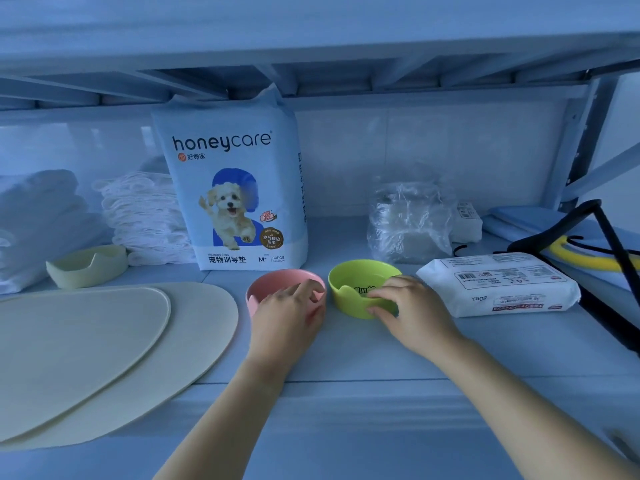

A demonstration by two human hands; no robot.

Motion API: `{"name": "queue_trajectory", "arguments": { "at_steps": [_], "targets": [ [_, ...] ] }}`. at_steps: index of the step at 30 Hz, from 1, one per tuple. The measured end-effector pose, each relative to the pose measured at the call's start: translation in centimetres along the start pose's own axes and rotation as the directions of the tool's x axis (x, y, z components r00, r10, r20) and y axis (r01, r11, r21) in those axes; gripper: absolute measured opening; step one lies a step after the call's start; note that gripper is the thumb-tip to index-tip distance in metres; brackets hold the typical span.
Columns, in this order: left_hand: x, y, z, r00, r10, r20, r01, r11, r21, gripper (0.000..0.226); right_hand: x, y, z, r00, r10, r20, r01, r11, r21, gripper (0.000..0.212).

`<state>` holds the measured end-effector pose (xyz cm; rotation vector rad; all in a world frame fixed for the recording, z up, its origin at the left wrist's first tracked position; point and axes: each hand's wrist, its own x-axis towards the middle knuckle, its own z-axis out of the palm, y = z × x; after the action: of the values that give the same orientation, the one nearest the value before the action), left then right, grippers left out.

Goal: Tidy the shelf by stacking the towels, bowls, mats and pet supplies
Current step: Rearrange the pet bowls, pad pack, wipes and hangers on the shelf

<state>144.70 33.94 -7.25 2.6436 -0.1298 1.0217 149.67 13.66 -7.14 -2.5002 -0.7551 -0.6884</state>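
Near the middle of the shelf (pixel 346 410), toward its front edge, we see two small bowls side by side, close but not touching. The pink bowl (pixel 273 280) is round and matte with a notched rim; our left hand (pixel 291 306) lies over it, fingers curled across the rim and gripping it. The green bowl (pixel 349 303) is lime, with the same notch cut into its near wall and a small dark drawing inside. Our right hand (pixel 412 306) pinches its wall, fingers inside and thumb outside. Both bowls sit on the shelf.

Toward the left edge a cream bowl (pixel 88 266) of the same shape stands behind two cream mats (pixel 104 341), stacked one on the other. White towels (pixel 38 223) are piled at the back left corner. A pack of pet training pads (pixel 235 195) stands upright at the back edge, and a wipes pack (pixel 498 285) lies flat just right of the green bowl.
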Motion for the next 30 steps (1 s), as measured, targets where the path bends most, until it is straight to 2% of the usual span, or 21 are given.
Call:
{"name": "queue_trajectory", "arguments": {
  "at_steps": [2,4,6,8,13,23,30],
  "targets": [
    [-0.1,0.1,-0.3,0.997,0.068,-0.039,-0.062,0.988,0.141,0.025,-0.2,-0.8,0.2,0.999,0.036,-0.02,-0.036,0.999,-0.007,0.022],
    [-0.5,0.4,-0.8,0.987,0.135,-0.083,-0.115,0.971,0.21,0.033,-0.6,-1.6,0.3,0.997,0.068,-0.027,-0.068,0.998,-0.017,0.021],
    [-0.8,0.1,-0.8,0.99,0.116,-0.083,-0.093,0.967,0.239,0.036,-1.0,-2.4,0.4,0.995,0.093,-0.039,-0.094,0.996,-0.015,0.02],
    [-1.1,-0.2,-0.7,0.999,0.049,-0.021,-0.041,0.963,0.266,0.035,-1.5,-3.1,0.7,0.991,0.114,-0.063,-0.115,0.993,-0.017,0.021],
    [-1.3,-0.6,-0.3,0.988,-0.096,0.117,0.069,0.974,0.217,0.026,-2.3,-4.9,1.3,0.981,0.157,-0.114,-0.164,0.985,-0.048,0.024],
    [-1.2,-1.0,-0.5,0.984,-0.138,0.113,0.116,0.976,0.185,0.035,-3.0,-6.4,1.5,0.977,0.168,-0.135,-0.173,0.984,-0.03,0.017],
    [-1.2,-0.8,-0.5,0.991,-0.108,0.082,0.091,0.978,0.185,0.031,-3.2,-6.4,1.4,0.973,0.186,-0.137,-0.188,0.982,-0.009,0.02]
  ]
}}
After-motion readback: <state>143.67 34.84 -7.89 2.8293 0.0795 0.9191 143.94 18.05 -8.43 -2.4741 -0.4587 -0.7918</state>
